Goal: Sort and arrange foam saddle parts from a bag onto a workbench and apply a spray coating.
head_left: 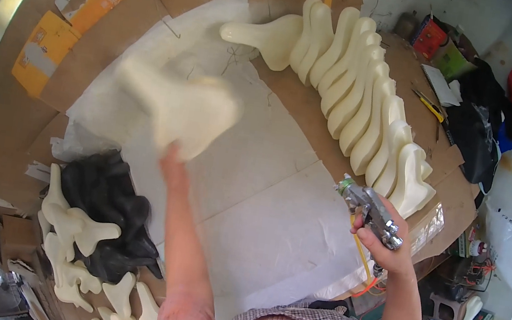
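Two hands apart, left hand (170, 155) gripping blurred cream piece (178, 105), right hand (385, 245) clasping spray gun (371, 210).

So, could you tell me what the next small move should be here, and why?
Probably set the cream piece down on the white paper first: the left hand holds it mid-air and blurred, while the right hand grips the spray gun to one side, not aimed at it.

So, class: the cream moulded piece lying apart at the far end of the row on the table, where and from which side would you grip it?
Probably by the narrow neck of the cream moulded piece, coming from the left. That slim end points freely out over bare table, while its broad end abuts the row of pieces.
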`<state>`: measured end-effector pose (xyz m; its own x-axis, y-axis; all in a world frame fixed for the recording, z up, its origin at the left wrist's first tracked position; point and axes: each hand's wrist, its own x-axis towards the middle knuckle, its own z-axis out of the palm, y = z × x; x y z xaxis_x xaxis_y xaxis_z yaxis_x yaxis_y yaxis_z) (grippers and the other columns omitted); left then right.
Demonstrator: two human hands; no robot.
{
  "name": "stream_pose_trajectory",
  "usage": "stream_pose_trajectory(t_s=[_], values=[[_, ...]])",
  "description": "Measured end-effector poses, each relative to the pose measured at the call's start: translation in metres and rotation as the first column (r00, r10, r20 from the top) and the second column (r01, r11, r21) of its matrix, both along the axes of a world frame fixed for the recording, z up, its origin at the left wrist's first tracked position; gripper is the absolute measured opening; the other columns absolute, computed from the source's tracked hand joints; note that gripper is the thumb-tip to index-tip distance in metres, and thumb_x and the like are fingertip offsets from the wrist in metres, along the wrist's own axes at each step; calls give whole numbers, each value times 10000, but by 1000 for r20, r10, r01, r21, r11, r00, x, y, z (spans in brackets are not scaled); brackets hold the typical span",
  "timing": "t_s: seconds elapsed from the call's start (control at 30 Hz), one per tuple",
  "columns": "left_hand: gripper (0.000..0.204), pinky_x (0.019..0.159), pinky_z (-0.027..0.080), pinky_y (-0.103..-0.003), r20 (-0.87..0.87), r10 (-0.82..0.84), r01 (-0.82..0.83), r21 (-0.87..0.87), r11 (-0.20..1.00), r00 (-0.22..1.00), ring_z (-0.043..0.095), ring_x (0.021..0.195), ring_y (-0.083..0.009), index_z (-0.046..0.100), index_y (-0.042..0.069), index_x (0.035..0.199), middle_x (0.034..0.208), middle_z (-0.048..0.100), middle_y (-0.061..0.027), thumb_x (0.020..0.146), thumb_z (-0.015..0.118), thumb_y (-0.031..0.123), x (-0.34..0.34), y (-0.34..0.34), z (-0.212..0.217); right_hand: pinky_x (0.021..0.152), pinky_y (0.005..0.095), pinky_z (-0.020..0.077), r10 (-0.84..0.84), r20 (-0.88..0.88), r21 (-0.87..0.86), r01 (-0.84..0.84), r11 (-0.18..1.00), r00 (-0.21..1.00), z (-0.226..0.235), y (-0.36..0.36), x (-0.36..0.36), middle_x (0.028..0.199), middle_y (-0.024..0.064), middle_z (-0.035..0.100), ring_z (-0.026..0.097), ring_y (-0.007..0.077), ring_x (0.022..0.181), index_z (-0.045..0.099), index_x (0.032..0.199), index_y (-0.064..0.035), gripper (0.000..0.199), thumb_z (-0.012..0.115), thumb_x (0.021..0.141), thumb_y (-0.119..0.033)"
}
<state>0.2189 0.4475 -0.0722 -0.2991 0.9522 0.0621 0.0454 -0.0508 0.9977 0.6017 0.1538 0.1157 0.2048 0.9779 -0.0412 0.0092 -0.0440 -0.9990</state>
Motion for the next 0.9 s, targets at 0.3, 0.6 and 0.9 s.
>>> stream_pose_trajectory(t_s=[0.3,0.6,0.9], values=[[656,1033,308,-538,739,92,-211,69,975,668,337,1245,-405,222,158,1404,1419,263,-175,880,551,378,-54,-41,42,761,239,458,-20,-36,-42,18,999,999,-43,10,26,922,29,586,554,94,839,452,1261,-1,551,695,775,-94],[620,804,430,-372,25,-419,418,26,908,908,526,997,-215,383,63,1326,1133,555,-55,779,654,173,288,196,-9,779,262,463,-2,-43,-46,0,999,999,-43,12,42,933,64,594,571,129,872,426,1288,17,594,684,761,-74],[280,752,438,-434,-729,-152,279,56,959,668,565,870,-379,593,1,983,915,592,-216,807,594,219,142,105,62,772,273,470,60,10,-1,-60,998,998,-26,19,35,925,81,612,589,145,841,436,1273,11,597,694,743,-83]])
